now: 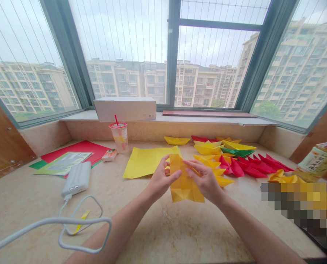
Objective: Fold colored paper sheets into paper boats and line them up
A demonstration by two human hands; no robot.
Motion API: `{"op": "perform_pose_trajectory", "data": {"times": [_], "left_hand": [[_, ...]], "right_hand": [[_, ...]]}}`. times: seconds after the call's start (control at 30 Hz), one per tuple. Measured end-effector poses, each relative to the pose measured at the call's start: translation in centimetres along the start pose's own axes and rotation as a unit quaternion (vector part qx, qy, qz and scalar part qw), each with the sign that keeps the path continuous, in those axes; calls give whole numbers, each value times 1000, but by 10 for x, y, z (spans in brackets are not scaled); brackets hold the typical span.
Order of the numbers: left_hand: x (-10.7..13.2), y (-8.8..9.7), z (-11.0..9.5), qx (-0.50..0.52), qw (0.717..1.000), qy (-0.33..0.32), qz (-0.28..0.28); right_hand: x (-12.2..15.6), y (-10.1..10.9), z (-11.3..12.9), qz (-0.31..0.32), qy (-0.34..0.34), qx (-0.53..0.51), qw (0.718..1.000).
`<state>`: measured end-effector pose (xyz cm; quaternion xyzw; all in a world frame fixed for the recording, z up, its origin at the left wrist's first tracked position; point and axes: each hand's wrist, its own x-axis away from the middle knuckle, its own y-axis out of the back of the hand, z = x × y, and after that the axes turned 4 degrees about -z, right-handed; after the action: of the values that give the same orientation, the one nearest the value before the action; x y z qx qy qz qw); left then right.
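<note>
A creased, partly folded yellow-orange paper (185, 187) is held up just above the stone counter (158, 227) in the middle of the view. My left hand (161, 180) pinches its upper left edge with thumb and fingers. My right hand (205, 179) grips its upper right part, fingers closed over the fold. Behind the hands lies a flat yellow sheet (148, 160). To the right sit several folded paper boats, yellow (208, 149), red (252, 165) and one green (238, 152).
A white power bank (77, 178) with a looping white cable (78, 223) lies at the left. Red and green sheets with a booklet (64, 162), a plastic cup with a red straw (119, 136), a white box (125, 109) on the sill and a drink bottle (319, 159) at the right edge.
</note>
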<state>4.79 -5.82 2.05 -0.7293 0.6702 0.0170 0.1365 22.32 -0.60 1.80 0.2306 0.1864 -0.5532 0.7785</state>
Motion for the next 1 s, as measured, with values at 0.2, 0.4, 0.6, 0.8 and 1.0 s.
{"op": "perform_pose_trajectory", "data": {"times": [0.2, 0.4, 0.6, 0.8, 1.0], "left_hand": [[2, -2, 0, -16, 1000, -9, 9], [-2, 3, -1, -54, 998, -11, -41], [2, 0, -5, -57, 997, -20, 38], [0, 1, 1, -22, 998, -16, 48], [-1, 3, 2, -61, 997, 10, -38]], "right_hand": [[1, 0, -3, 35, 8, -6, 999], [1, 0, -2, 17, 11, 2, 1000], [3, -3, 0, 61, -7, -12, 998], [2, -2, 1, 36, -58, -62, 996], [1, -2, -2, 0, -82, -74, 994]]}}
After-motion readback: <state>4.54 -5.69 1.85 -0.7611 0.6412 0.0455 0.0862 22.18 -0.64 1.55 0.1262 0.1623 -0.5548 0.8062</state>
